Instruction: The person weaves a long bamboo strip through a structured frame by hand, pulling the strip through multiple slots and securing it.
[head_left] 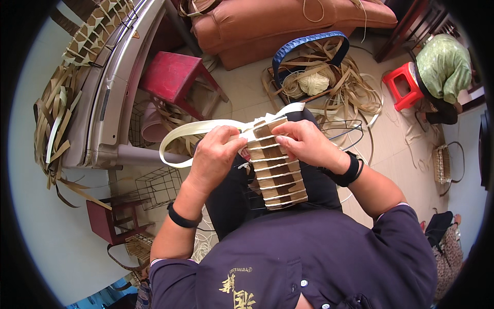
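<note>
A woven basket piece [280,177] of tan and brown flat strips, crossed by rows of white cord, rests on my lap. Its lower parts and any wire frame beneath are mostly hidden. A cream flat strip [177,135] loops out to the left from the top of the weave, and a short end sticks up at the upper right. My left hand [218,150] is closed in a pinch on the cream strip at the weave's upper left corner. At the upper right edge, my right hand [307,144] pinches the woven piece between thumb and fingers.
Ahead lies a blue-handled basket [303,44] with cream cord and loose tan strips. A red stool [172,74] and a table [116,103] stand left, near a black wire frame [158,188]. A person in green [443,67] is by a red plastic stool [401,85].
</note>
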The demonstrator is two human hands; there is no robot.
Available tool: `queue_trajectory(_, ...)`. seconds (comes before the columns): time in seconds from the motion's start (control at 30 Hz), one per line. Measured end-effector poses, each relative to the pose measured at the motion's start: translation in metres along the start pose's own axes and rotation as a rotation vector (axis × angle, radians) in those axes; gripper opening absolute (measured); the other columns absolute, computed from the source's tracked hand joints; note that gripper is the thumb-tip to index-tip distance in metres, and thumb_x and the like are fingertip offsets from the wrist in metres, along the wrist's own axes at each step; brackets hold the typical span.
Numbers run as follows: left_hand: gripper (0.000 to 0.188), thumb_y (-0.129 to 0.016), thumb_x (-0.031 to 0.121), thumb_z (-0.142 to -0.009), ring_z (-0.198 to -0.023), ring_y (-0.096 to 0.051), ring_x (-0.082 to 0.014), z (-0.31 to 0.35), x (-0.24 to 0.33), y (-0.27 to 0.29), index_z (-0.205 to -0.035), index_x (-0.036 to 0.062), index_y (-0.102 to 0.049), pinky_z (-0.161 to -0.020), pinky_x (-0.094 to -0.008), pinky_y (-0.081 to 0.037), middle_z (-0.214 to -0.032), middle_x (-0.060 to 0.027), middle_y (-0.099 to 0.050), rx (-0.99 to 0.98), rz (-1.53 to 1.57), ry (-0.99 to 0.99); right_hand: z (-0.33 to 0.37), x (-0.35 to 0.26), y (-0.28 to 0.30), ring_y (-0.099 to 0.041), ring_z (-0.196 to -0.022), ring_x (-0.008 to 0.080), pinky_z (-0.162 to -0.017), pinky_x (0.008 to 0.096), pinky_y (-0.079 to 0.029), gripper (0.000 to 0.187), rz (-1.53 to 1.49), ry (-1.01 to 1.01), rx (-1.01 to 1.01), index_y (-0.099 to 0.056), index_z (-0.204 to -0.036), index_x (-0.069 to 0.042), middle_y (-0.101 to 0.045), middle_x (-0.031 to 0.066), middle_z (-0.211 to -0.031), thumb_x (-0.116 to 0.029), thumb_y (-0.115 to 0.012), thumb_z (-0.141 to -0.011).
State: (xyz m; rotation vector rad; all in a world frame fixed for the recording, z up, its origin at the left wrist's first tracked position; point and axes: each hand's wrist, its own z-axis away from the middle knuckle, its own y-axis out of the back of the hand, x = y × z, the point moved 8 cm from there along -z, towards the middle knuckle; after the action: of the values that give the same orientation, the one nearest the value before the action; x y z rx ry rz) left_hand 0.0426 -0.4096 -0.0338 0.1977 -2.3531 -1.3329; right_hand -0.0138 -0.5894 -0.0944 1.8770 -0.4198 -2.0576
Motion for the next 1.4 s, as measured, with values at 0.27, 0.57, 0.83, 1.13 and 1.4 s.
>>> queue_trajectory(0.27,0.017,-0.072,0.002,-0.081,-0.093,-0.067,-0.0296,-0.014,0.005,-0.002,-0.096,0.0076,-0.072,-0.08,-0.0397,-0.057,-0.098,-0.0099,-0.066,-0.125,-0.005,-0.112,-0.002,0.015,-0.008,-0.064,-0.058,0.012,-0.056,0.0302,-0.053,0.028,-0.288,-0.147,-0.118,-0.068,-0.121,0.008,-0.067,0.0066,-0.069,-0.011,-0.061,-0.101)
queue_trajectory(0.57,0.018,-0.067,0.003,-0.081,-0.098,-0.066,-0.0306,-0.016,0.012,-0.016,-0.099,0.0067,-0.07,-0.087,-0.0422,-0.056,-0.103,-0.0113,-0.063,-0.212,-0.181,-0.155,0.001,0.017,-0.007,-0.059,-0.057,0.0084,-0.053,0.0273,-0.049,0.027,-0.325,-0.179,-0.157,-0.069,-0.122,0.004,-0.061,0.0019,-0.067,-0.012,-0.061,-0.102)
queue_trajectory(0.83,0.021,-0.072,-0.003,-0.083,-0.094,-0.067,-0.0336,-0.016,0.0,-0.022,-0.102,0.0031,-0.069,-0.081,-0.0389,-0.056,-0.099,-0.0135,-0.064,-0.147,0.184,-0.041,0.004,0.023,-0.009,-0.057,-0.058,0.0075,-0.051,0.0243,-0.046,0.026,-0.449,-0.203,-0.183,-0.067,-0.125,0.002,-0.061,0.0004,-0.071,-0.011,-0.059,-0.104)
queue_trajectory(1.13,0.009,-0.077,0.002,-0.082,-0.08,-0.069,-0.0299,-0.014,0.005,-0.026,-0.087,0.0024,-0.07,-0.07,-0.0373,-0.057,-0.1,-0.0132,-0.067,-0.001,0.06,0.04,0.005,0.018,-0.011,-0.057,-0.06,0.0076,-0.052,0.0246,-0.046,0.026,-0.481,-0.192,-0.203,-0.067,-0.125,0.003,-0.062,0.0005,-0.075,-0.012,-0.059,-0.105)
queue_trajectory(1.4,0.032,-0.069,0.001,-0.081,-0.098,-0.066,-0.0322,-0.012,0.031,-0.011,-0.112,0.0066,-0.072,-0.086,-0.0401,-0.054,-0.103,-0.0133,-0.068,-0.22,-0.216,0.009,0.008,0.02,-0.007,-0.056,-0.062,0.0072,-0.055,0.0243,-0.047,0.025,-0.52,-0.174,-0.179,-0.067,-0.124,0.004,-0.063,0.0004,-0.078,-0.011,-0.061,-0.104)
